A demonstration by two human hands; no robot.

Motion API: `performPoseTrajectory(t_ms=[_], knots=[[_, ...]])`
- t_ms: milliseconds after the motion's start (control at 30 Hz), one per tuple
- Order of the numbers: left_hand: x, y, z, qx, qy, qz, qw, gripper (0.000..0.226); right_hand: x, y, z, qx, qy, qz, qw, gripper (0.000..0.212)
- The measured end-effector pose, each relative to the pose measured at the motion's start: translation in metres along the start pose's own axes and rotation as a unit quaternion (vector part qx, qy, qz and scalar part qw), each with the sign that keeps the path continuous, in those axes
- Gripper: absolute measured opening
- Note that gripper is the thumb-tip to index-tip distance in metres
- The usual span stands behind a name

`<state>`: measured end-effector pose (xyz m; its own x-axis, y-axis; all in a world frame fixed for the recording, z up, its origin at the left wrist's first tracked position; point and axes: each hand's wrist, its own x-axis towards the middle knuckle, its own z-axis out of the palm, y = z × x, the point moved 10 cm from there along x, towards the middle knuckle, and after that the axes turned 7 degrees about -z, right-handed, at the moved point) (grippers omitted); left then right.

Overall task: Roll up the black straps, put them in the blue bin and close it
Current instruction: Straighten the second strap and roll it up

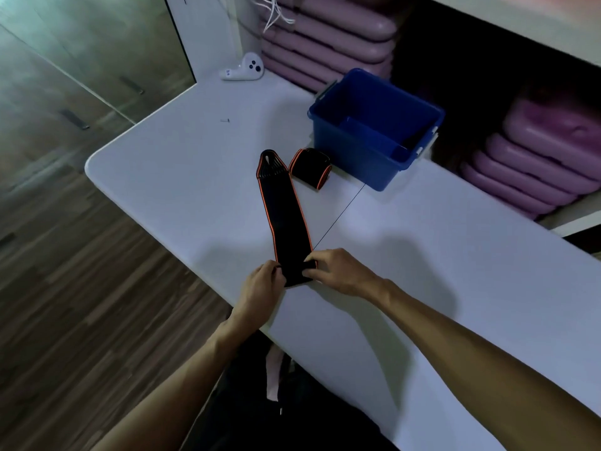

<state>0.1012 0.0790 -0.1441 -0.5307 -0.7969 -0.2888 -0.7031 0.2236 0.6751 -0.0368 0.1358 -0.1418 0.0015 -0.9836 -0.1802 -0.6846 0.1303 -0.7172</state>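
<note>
Tabletop (182,196): both hands pinching strap (283,209)

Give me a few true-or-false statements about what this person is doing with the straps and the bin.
1. Both hands hold the near end of the flat strap. True: the left hand and right hand pinch it.
2. The blue bin has its lid on. False: it stands open.
3. A rolled strap lies on the table beside the bin. True.
4. The flat strap is already fully rolled. False: it lies stretched out, only its near end being turned.
5. The white controller is inside the bin. False: it lies on the table's far corner.
</note>
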Motion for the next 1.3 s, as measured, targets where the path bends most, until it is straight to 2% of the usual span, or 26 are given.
performPoseTrajectory(t_ms=[100,233,400,633,733,900,1000,1067,1100,1167,1233,1300], knots=[[0.008,-0.007,0.001,0.023,-0.001,-0.033,0.999,0.022,0.009,0.006,0.002,0.022,0.01,0.038,0.999,0.024],[0.012,-0.002,-0.002,0.024,0.01,-0.027,0.999,0.023,0.008,0.017,0.006,0.06,0.023,0.072,0.995,0.024],[0.012,-0.001,-0.008,0.05,0.031,-0.014,0.998,0.024,0.006,0.012,0.017,0.032,0.032,0.067,0.997,0.029],[0.019,-0.006,-0.018,0.053,0.057,-0.013,0.997,0.018,0.001,0.006,0.009,0.047,0.116,0.043,0.991,0.022],[0.015,0.001,-0.027,0.043,0.081,0.039,0.995,0.013,0.0,0.005,0.007,0.044,0.132,0.041,0.989,0.023],[-0.004,0.029,-0.018,0.147,0.05,0.225,0.962,0.017,-0.005,-0.004,0.002,0.034,0.16,0.016,0.986,0.027],[-0.013,0.028,-0.012,0.198,0.021,0.249,0.948,0.034,-0.006,-0.01,0.002,0.004,0.157,-0.007,0.988,0.023],[-0.012,0.024,-0.003,0.246,-0.014,0.232,0.941,0.051,-0.007,-0.013,0.006,-0.05,0.123,-0.028,0.991,0.037],[-0.011,0.025,0.0,0.267,-0.019,0.228,0.936,0.052,-0.008,-0.013,0.011,-0.098,0.092,-0.04,0.99,0.049],[-0.009,0.028,0.003,0.288,-0.015,0.225,0.931,0.04,-0.011,-0.013,0.017,-0.2,0.044,-0.065,0.977,0.065],[-0.007,0.03,0.004,0.277,-0.021,0.218,0.935,0.033,-0.011,-0.015,0.014,-0.242,0.044,-0.078,0.966,0.06],[-0.006,0.029,0.0,0.223,-0.032,0.207,0.952,0.029,-0.009,-0.02,0.009,-0.224,0.064,-0.087,0.968,0.045]])
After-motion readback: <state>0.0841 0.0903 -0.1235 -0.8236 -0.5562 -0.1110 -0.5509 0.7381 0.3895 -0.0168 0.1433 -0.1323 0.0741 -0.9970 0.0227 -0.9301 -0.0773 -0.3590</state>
